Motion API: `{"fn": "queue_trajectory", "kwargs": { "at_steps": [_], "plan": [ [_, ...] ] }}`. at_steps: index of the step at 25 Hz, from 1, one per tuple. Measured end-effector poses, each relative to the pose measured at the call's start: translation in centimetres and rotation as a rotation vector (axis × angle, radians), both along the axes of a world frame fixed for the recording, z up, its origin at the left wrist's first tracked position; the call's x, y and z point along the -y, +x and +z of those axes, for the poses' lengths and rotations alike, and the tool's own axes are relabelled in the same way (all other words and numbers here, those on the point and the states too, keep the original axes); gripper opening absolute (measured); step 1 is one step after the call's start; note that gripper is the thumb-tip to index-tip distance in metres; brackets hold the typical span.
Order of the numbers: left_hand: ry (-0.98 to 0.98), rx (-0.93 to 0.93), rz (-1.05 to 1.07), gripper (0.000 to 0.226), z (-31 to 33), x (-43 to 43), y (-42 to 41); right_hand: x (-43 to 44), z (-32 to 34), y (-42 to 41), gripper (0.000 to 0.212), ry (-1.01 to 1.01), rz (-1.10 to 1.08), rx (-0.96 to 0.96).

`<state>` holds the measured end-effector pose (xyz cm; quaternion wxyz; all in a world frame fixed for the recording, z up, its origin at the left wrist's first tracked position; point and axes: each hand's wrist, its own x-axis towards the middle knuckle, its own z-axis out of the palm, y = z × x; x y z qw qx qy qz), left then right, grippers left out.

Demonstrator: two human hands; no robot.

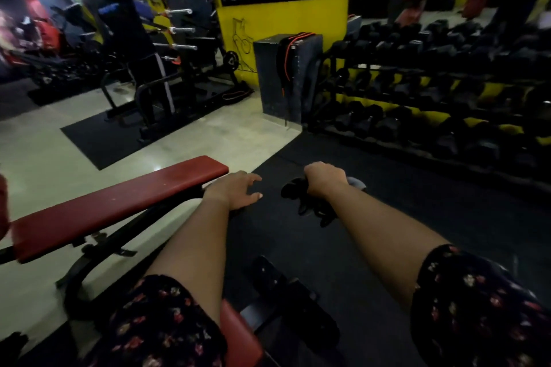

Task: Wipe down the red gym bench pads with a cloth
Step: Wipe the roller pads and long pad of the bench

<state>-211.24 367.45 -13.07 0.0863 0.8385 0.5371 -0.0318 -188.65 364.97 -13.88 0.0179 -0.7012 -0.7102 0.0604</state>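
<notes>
Left hand is just past the right end of the long red padded bench pad. Its fingers are loosely spread and hold nothing; can't tell if the hand touches the pad. Right hand is further right, apart from the pad, over the black rubber floor mat. It makes a fist gripping a crumpled black cloth, which hangs below the hand; a grey bit shows at the hand's right side.

The pad runs from near left to the middle on a black metal frame. A second red pad sits at the near edge between the forearms, partly hidden by a dark floral sleeve.

Far right, a black tiered rack of black dumbbells stands along the yellow wall. Left of the rack is a dark box-shaped block with orange-trimmed black straps draped over its top. Far left, a blurred person in dark clothes stands by a black gym machine on the pale tiled floor.
</notes>
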Motion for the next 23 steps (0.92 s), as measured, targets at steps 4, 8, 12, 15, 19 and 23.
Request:
{"fn": "queue_trajectory", "kwargs": {
  "at_steps": [4, 8, 12, 15, 19, 23],
  "plan": [
    [0.008, -0.003, -0.106, 0.055, -0.5, -1.3, 8.6, 1.3, -0.3, 8.5, 0.005, -0.028, -0.118, 0.01],
    [0.006, -0.012, -0.202, 0.056, -1.3, -1.8, 15.9, 3.2, -0.9, 15.3, 0.008, -0.062, -0.236, 0.034],
    [-0.017, -0.028, -0.274, 0.056, -2.0, -2.4, 21.5, 4.9, -1.7, 20.4, 0.007, -0.068, -0.334, 0.04],
    [-0.037, -0.019, -0.337, 0.056, -2.3, -3.3, 24.9, 5.8, -2.0, 23.0, 0.007, -0.062, -0.388, 0.042],
    [-0.034, 0.004, -0.422, 0.054, -2.8, -4.3, 28.9, 6.1, -2.5, 25.7, 0.009, -0.066, -0.473, 0.052],
    [-0.043, -0.005, -0.472, 0.054, -3.3, -7.1, 31.1, 4.5, -2.9, 27.6, 0.019, -0.017, -0.527, 0.041]
  ]
}}
